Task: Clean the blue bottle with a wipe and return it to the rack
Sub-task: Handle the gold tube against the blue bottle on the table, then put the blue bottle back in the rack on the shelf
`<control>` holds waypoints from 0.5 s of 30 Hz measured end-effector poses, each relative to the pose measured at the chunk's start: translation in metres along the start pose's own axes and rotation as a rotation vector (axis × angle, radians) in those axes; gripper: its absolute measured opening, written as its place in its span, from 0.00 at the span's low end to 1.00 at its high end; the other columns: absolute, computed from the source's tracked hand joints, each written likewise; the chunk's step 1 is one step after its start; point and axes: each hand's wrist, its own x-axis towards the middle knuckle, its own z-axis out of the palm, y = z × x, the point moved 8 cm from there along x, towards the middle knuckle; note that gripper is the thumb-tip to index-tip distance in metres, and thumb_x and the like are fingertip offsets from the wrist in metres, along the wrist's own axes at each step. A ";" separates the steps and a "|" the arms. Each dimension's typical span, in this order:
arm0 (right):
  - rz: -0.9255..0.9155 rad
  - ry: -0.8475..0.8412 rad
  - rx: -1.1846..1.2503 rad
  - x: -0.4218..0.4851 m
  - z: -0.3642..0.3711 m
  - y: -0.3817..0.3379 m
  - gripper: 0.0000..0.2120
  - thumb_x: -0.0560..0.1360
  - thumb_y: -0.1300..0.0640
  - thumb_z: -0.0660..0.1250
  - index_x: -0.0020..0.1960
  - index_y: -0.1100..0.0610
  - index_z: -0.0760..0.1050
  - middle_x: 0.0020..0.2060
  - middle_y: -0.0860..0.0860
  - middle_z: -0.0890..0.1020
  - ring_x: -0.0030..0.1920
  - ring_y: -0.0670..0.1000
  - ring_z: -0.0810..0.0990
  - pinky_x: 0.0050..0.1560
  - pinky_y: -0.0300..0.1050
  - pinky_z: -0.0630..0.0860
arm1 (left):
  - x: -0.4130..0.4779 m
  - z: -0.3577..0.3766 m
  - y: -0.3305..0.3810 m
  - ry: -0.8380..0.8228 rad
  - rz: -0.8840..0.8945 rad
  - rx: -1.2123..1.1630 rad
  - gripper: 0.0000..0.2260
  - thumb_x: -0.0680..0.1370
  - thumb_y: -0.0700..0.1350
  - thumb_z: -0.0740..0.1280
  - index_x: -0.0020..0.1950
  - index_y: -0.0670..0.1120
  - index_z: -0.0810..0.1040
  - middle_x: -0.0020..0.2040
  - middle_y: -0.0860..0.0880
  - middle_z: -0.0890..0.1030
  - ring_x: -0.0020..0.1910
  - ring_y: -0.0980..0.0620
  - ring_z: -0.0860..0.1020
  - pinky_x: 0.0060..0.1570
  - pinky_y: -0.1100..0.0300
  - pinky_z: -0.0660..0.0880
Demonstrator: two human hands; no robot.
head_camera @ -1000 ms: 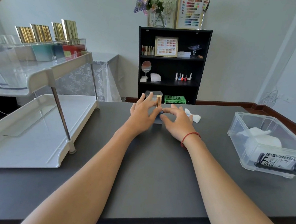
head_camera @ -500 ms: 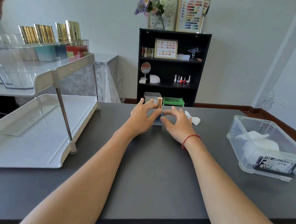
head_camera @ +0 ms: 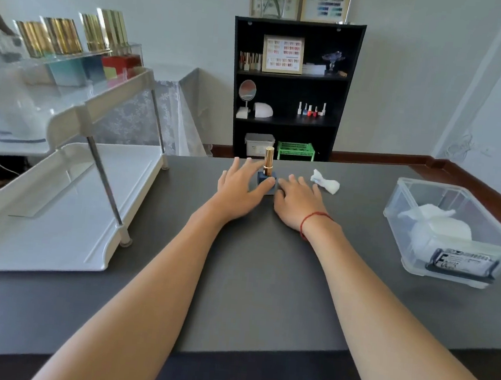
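Blue bottle (head_camera: 266,177) stands upright on the grey table (head_camera: 252,282), gold cap up, right between our hands. Left hand (head_camera: 241,186) cups its left side, thumb curled across the front of the blue base, fingers splayed past it; contact looks real but light, not a firm clamp. Right hand (head_camera: 298,197) lies flat on the table just beside the bottle's right side, fingers loose, holding nothing; can't tell if its fingertips touch the base. The crumpled wipe (head_camera: 325,183) sits just beyond the right hand, apart from the bottle and untouched. Clear tub of wipes (head_camera: 450,233) is well off to the right. Rack (head_camera: 59,196) is off to the left of the left hand, other gold-capped bottles (head_camera: 71,34) on its top tier. Our read: the step in hand is getting a proper hold. We pinch the low blue body, not the tall cap, since it looks top-heavy and tips easily. Left steadies it, right takes the wipe.
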 end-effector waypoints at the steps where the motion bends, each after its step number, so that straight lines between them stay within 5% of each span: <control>1: -0.006 0.008 -0.024 0.002 0.002 0.001 0.20 0.79 0.53 0.48 0.68 0.56 0.66 0.71 0.56 0.66 0.73 0.56 0.60 0.73 0.59 0.54 | 0.003 0.002 -0.002 -0.008 0.006 0.022 0.20 0.80 0.55 0.58 0.72 0.52 0.65 0.77 0.45 0.57 0.77 0.43 0.47 0.74 0.41 0.48; 9: 0.003 0.004 -0.074 0.000 0.005 0.002 0.23 0.80 0.53 0.47 0.74 0.54 0.57 0.76 0.54 0.57 0.77 0.54 0.51 0.76 0.56 0.48 | 0.008 0.002 -0.010 0.014 0.012 -0.022 0.16 0.80 0.51 0.60 0.67 0.49 0.72 0.77 0.43 0.58 0.77 0.43 0.46 0.73 0.40 0.47; 15: 0.074 -0.183 0.057 -0.011 -0.028 0.000 0.18 0.80 0.55 0.50 0.68 0.59 0.63 0.70 0.56 0.65 0.73 0.56 0.58 0.72 0.57 0.54 | 0.018 -0.046 0.037 0.035 -0.053 -0.151 0.12 0.80 0.51 0.57 0.54 0.45 0.74 0.71 0.34 0.64 0.72 0.35 0.60 0.68 0.42 0.63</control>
